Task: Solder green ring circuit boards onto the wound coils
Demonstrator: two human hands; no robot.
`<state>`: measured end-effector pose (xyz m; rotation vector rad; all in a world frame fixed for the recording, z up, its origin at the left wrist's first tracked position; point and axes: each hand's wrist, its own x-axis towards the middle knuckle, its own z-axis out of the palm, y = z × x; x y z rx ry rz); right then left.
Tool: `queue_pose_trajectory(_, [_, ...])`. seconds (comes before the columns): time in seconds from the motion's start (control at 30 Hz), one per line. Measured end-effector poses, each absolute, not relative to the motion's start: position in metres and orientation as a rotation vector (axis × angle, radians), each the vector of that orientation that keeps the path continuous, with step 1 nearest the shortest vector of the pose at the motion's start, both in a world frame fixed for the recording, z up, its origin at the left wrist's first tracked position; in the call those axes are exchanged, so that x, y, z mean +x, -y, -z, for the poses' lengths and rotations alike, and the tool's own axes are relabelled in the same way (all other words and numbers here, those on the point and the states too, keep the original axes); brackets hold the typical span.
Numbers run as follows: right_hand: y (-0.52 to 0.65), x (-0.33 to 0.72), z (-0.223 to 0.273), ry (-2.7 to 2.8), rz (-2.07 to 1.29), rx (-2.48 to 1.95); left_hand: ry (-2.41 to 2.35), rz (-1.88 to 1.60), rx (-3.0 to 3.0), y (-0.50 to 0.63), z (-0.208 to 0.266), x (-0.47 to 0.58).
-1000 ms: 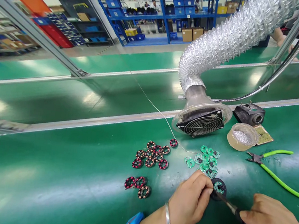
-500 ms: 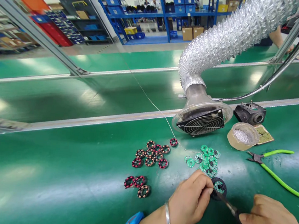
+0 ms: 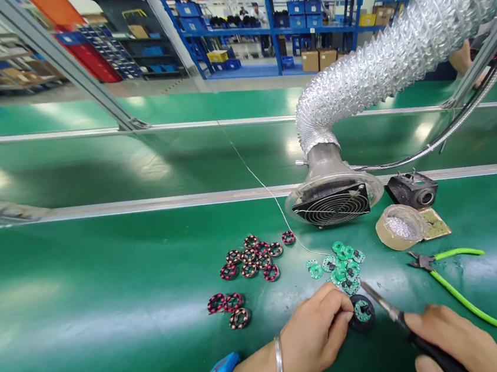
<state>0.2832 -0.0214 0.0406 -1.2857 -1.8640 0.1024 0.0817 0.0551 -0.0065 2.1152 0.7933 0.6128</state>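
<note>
My left hand (image 3: 313, 334) pinches a black round fixture (image 3: 363, 313) with a small green board in it, flat on the green mat. My right hand (image 3: 461, 359) grips a soldering iron (image 3: 430, 353); its metal tip points up-left and hovers just above and behind the fixture, apart from it. A pile of small green circuit boards (image 3: 341, 265) lies just beyond the fixture. A thin solder wire (image 3: 269, 194) runs from the far left down to that pile.
Several wound coil rings (image 3: 255, 254) lie to the left, three more (image 3: 229, 307) nearer me. A fume extractor fan (image 3: 333, 201) on a silver hose stands behind. At right lie a tape roll (image 3: 400, 227), green-handled cutters (image 3: 456, 276) and a black iron stand (image 3: 412, 189).
The soldering iron's tip has lifted off the board in the fixture and moved up and back; my right hand rose with it. My left hand still holds the fixture.
</note>
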Motion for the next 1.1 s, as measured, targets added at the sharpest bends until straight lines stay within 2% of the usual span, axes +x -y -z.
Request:
queue_pose_trajectory(0.3, [-0.025,0.278,-0.02,2.154,-0.505,-1.078,-0.782,-0.649,2.205,-0.053,0.011,0.081])
queue_pose_trajectory(0.7, [-0.025,0.282,-0.009,2.103,-0.576,-1.051,-0.818,-0.726,1.995,-0.05,0.004,0.087])
queue_pose_trajectory(1.1, [-0.021,0.289,0.01,2.242,-0.219,-0.857,-1.019,-0.461,1.391,-0.046,0.003,0.095])
